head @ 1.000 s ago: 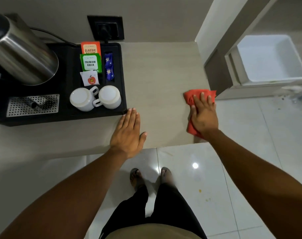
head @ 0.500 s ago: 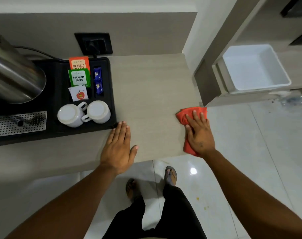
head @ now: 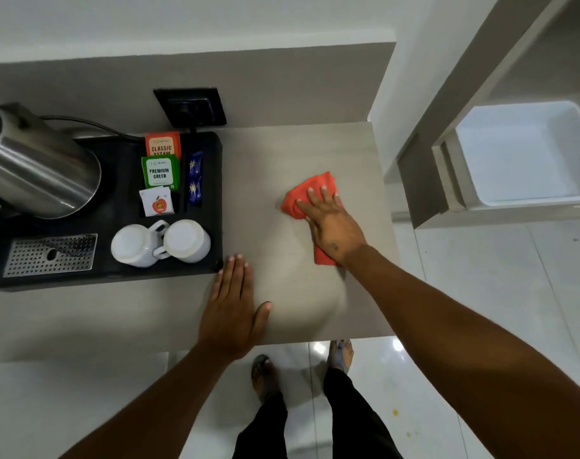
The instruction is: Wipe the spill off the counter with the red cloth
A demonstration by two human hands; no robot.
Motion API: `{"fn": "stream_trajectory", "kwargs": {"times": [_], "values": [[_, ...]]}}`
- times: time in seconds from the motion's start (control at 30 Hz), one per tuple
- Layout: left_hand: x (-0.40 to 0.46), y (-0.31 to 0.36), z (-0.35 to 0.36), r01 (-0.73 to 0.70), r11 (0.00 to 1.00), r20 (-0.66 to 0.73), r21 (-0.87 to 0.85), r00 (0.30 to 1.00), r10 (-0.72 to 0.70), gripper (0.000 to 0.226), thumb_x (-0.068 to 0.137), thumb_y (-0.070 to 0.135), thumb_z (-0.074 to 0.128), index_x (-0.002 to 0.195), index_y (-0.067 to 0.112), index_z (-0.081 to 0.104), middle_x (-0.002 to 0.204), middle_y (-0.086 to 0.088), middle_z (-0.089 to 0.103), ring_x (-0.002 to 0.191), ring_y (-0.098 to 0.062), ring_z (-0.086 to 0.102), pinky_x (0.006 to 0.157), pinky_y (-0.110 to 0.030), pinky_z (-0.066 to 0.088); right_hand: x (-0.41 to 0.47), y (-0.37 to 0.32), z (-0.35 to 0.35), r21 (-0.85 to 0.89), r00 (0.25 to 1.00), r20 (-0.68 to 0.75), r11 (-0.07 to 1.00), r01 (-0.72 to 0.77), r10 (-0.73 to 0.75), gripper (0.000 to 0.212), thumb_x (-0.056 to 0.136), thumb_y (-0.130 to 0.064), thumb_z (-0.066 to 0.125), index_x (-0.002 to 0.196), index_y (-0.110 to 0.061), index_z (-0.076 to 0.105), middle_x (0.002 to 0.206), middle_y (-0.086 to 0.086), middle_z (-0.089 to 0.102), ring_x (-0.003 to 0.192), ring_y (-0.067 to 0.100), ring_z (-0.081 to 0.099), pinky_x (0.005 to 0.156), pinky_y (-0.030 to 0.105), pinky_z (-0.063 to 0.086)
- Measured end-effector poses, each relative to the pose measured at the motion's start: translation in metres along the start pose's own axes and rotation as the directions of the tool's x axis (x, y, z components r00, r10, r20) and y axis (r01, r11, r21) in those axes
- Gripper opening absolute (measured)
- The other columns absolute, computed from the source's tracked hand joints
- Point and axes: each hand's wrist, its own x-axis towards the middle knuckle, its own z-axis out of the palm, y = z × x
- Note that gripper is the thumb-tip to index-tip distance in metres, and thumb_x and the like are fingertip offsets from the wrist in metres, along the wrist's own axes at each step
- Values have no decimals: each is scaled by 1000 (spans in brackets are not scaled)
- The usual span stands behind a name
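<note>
The red cloth (head: 310,188) lies bunched on the beige counter (head: 282,154), right of the middle. My right hand (head: 331,221) presses flat on the cloth with fingers spread, covering its middle part. My left hand (head: 230,309) rests palm down on the counter near the front edge, fingers together, holding nothing, beside the corner of the black tray (head: 212,207). A faint wet sheen shows on the counter between my hands; no distinct spill can be made out.
The black tray holds a steel kettle (head: 40,167), two upturned white cups (head: 159,241), tea sachets (head: 161,167) and a drip grate (head: 50,255). A wall socket (head: 191,106) sits behind. A white bin (head: 523,154) stands on the right; tiled floor lies below.
My right hand has slid the red cloth from the counter's right edge inward to the left and farther back. The left hand has stayed flat in place.
</note>
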Motion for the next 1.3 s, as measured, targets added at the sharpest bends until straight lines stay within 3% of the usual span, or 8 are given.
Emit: {"fn": "stream_trajectory", "kwargs": {"times": [0.1,0.23,0.4,0.57,0.8,0.93,1.13,1.3], "values": [[5,5,-7,-10,1000,12,1,1000,10,85,101,59,30,159,-2,20,168,-25,17,158,-36,12,128,-48,13,-17,13,-2,6,997,33,998,69,-69,54,99,-4,44,149,-21,34,162,11,20,150,32,7,121,37,-3],[50,31,-20,-59,998,32,-12,998,59,88,98,61,29,160,0,15,169,-20,8,159,-34,8,129,-39,-6,-27,37,-30,97,1000,17,995,-15,13,50,102,-9,43,149,-24,35,163,8,18,151,28,8,123,39,11],[154,125,-49,-217,976,-47,-26,975,216,87,97,58,36,154,-7,32,163,-28,30,154,-40,27,127,-47,12,-47,102,-108,96,984,-136,991,-98,111,49,103,-13,43,148,-28,36,162,2,22,150,25,12,120,37,13],[238,232,-74,-361,931,-95,-51,930,355,89,97,62,30,155,-5,31,165,-26,28,156,-38,21,129,-49,13,-70,182,-184,90,921,-265,958,-273,287,55,100,-11,44,150,-31,32,162,1,21,150,28,15,120,42,18],[306,334,-51,-369,927,-95,-71,927,362,79,105,56,30,163,6,10,173,-14,6,160,-29,0,129,-40,-1,-58,277,-203,91,817,-120,825,-557,564,60,100,-35,47,151,-39,16,166,-4,4,151,32,4,119,52,9],[326,347,-35,-299,952,-29,-63,954,298,75,108,51,29,162,4,6,173,-15,4,160,-29,0,130,-41,1,-32,300,-190,132,803,-80,805,-578,590,54,101,-37,43,150,-36,20,165,0,8,150,34,8,120,50,10],[343,320,-50,-246,963,-9,-112,969,246,77,107,54,27,163,6,1,173,-13,1,160,-28,-3,130,-43,1,17,289,-188,-106,825,45,824,-557,564,57,103,-32,34,154,-20,9,164,16,4,149,39,2,122,52,3],[330,283,-97,-301,951,-150,-70,946,288,78,107,54,26,163,5,1,173,-14,0,160,-27,-4,130,-42,1,29,231,-235,-110,889,-221,896,-431,400,52,100,-41,28,145,-17,35,158,15,30,145,35,25,121,48,16]]}}
